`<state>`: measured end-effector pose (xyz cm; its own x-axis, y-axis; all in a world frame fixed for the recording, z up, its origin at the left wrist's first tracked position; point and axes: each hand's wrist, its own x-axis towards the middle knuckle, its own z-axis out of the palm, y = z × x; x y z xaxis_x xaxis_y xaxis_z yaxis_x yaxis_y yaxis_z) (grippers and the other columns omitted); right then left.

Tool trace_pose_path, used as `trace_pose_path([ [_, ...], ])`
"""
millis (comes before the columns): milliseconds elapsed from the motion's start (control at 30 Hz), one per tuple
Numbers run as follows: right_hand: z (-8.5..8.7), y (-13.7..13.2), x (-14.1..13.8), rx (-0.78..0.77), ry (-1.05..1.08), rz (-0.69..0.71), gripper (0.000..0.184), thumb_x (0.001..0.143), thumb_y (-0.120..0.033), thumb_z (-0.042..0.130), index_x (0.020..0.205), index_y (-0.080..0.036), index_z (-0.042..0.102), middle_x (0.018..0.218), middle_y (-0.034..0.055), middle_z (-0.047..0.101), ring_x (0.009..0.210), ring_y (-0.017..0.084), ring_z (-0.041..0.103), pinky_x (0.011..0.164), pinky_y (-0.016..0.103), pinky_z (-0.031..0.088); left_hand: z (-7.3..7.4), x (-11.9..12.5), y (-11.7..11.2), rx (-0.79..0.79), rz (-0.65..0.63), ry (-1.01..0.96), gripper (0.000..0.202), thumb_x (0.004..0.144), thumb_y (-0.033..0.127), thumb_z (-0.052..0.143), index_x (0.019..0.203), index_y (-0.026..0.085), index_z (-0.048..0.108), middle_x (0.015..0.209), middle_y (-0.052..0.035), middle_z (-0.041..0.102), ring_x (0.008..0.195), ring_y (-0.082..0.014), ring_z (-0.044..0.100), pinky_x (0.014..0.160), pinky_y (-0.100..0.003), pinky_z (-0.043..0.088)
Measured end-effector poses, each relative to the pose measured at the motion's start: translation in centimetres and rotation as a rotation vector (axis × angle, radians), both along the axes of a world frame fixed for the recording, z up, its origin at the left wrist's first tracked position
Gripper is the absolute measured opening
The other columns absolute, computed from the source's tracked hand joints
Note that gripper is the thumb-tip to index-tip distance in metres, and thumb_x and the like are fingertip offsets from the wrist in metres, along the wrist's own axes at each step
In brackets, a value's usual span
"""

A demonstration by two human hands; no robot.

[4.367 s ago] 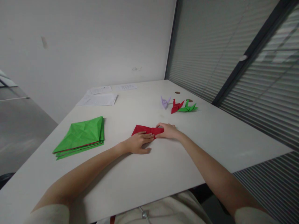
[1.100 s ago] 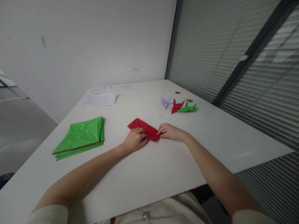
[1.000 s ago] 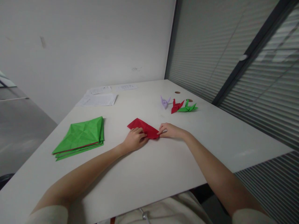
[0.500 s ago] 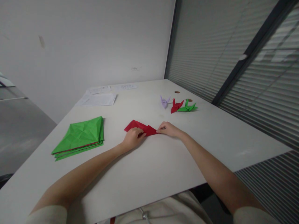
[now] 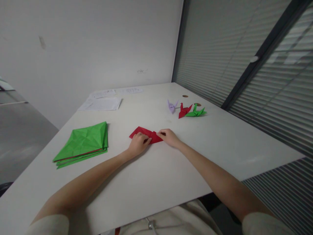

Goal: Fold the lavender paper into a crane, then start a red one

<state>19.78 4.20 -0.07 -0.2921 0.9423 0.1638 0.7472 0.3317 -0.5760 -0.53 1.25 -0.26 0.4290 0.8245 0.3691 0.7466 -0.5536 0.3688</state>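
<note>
A red folded origami paper (image 5: 142, 131) lies on the white table (image 5: 156, 182) in front of me, its left tip pointing out past my fingers. My left hand (image 5: 139, 143) rests over its middle, fingers curled, thumb and fingertips pressed on the paper. At the paper's upper right edge, my right hand (image 5: 169, 137) pinches a fold between thumb and forefinger. Both hands hide parts of the sheet and its creases.
On the left lies a stack of creased green papers (image 5: 83, 140) with a red layer showing. Farther back stand a purple crane (image 5: 172, 107), a red crane (image 5: 185, 111) and a green crane (image 5: 197, 112). Printed sheets (image 5: 104, 103) lie near the wall; blinds (image 5: 220, 58) line the right.
My right hand has moved left along the red paper, from its right tip to the upper edge near the middle. My left hand stays in nearly the same place.
</note>
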Motion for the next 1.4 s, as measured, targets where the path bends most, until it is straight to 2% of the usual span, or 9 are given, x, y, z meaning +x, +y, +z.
trace_pose_path([
  [133, 0.6, -0.3, 0.3, 0.004, -0.046, -0.071, 0.022, 0.087, -0.032, 0.053, 0.08, -0.022, 0.071, 0.082, 0.002, 0.073, 0.077, 0.017, 0.064, 0.072, 0.029, 0.04, 0.3, 0.4, -1.2, -0.076, -0.175, -0.123, 0.02, 0.087, 0.031, 0.057, 0.082, 0.015, 0.068, 0.078, -0.0056, 0.068, 0.072, -0.0156, 0.058, 0.067, -0.026, 0.043],
  [233, 1.0, -0.1, 1.3, 0.012, -0.126, -0.122, 0.02, 0.085, -0.026, 0.052, 0.078, -0.022, 0.071, 0.085, 0.0025, 0.074, 0.083, 0.019, 0.063, 0.076, 0.031, 0.038, 0.4, 0.7, -2.0, -0.149, -0.347, -0.189, 0.022, 0.09, 0.026, 0.051, 0.1, 0.015, 0.068, 0.094, -0.0066, 0.07, 0.081, -0.0148, 0.063, 0.075, -0.025, 0.048],
  [400, 0.6, 0.5, 1.8, 0.074, -0.24, -0.141, 0.02, 0.084, -0.025, 0.051, 0.08, -0.022, 0.07, 0.084, 0.0045, 0.072, 0.089, 0.022, 0.059, 0.081, 0.034, 0.035, 0.6, 0.6, -2.4, -0.058, -0.499, -0.132, 0.025, 0.09, 0.024, 0.051, 0.105, 0.016, 0.069, 0.116, -0.011, 0.063, 0.106, -0.0187, 0.06, 0.094, -0.029, 0.047],
  [600, 0.0, 0.6, 1.5, 0.131, -0.299, -0.095, 0.018, 0.086, -0.025, 0.049, 0.082, -0.02, 0.066, 0.082, 0.0048, 0.07, 0.083, 0.02, 0.059, 0.082, 0.034, 0.033, 0.7, 0.6, -2.3, -0.031, -0.524, -0.068, 0.03, 0.089, 0.021, 0.052, 0.116, 0.016, 0.063, 0.115, -0.0122, 0.062, 0.106, -0.0202, 0.059, 0.095, -0.032, 0.048],
  [733, -0.1, 0.5, 1.4, 0.125, -0.308, -0.119, 0.026, 0.089, -0.04, 0.049, 0.084, -0.02, 0.065, 0.082, 0.0059, 0.07, 0.083, 0.021, 0.06, 0.082, 0.036, 0.033, 0.8, 0.6, -2.3, -0.023, -0.509, -0.041, 0.039, 0.087, 0.019, 0.053, 0.126, 0.014, 0.056, 0.116, -0.014, 0.063, 0.11, -0.0229, 0.058, 0.097, -0.038, 0.046],
  [967, -0.3, 0.6, 1.0, 0.089, -0.319, -0.175, 0.027, 0.089, -0.044, 0.05, 0.085, -0.021, 0.064, 0.087, 0.0062, 0.07, 0.089, 0.023, 0.06, 0.081, 0.036, 0.033, 1.0, 0.6, -2.2, -0.011, -0.601, 0.031, 0.031, 0.089, 0.02, 0.049, 0.116, 0.014, 0.064, 0.104, -0.014, 0.065, 0.102, -0.0218, 0.059, 0.094, -0.036, 0.046],
  [1167, -0.3, 0.4, 0.9, 0.115, -0.37, -0.161, 0.029, 0.09, -0.045, 0.049, 0.087, -0.021, 0.063, 0.086, 0.0078, 0.07, 0.089, 0.024, 0.059, 0.081, 0.036, 0.032, 0.9, 0.3, -1.9, -0.094, -0.519, -0.056, 0.034, 0.089, 0.019, 0.049, 0.121, 0.015, 0.061, 0.105, -0.0111, 0.058, 0.095, -0.0177, 0.058, 0.09, -0.031, 0.049],
  [1267, -0.3, 0.4, 0.9, 0.109, -0.374, -0.154, 0.031, 0.09, -0.047, 0.047, 0.086, -0.021, 0.062, 0.085, 0.0073, 0.069, 0.089, 0.024, 0.058, 0.081, 0.036, 0.032, 0.8, 0.2, -1.8, -0.119, -0.527, -0.064, 0.034, 0.086, 0.015, 0.05, 0.118, 0.015, 0.063, 0.107, -0.0104, 0.057, 0.098, -0.0176, 0.057, 0.093, -0.031, 0.047],
  [1400, -0.2, 0.3, 0.8, 0.102, -0.378, -0.143, 0.036, 0.091, -0.051, 0.044, 0.086, -0.021, 0.062, 0.087, 0.0074, 0.069, 0.09, 0.025, 0.058, 0.082, 0.037, 0.032, 0.4, 0.3, -1.4, -0.14, -0.492, -0.083, 0.045, 0.081, 0.005, 0.047, 0.122, 0.017, 0.06, 0.111, -0.0102, 0.056, 0.101, -0.0182, 0.056, 0.095, -0.033, 0.047],
])
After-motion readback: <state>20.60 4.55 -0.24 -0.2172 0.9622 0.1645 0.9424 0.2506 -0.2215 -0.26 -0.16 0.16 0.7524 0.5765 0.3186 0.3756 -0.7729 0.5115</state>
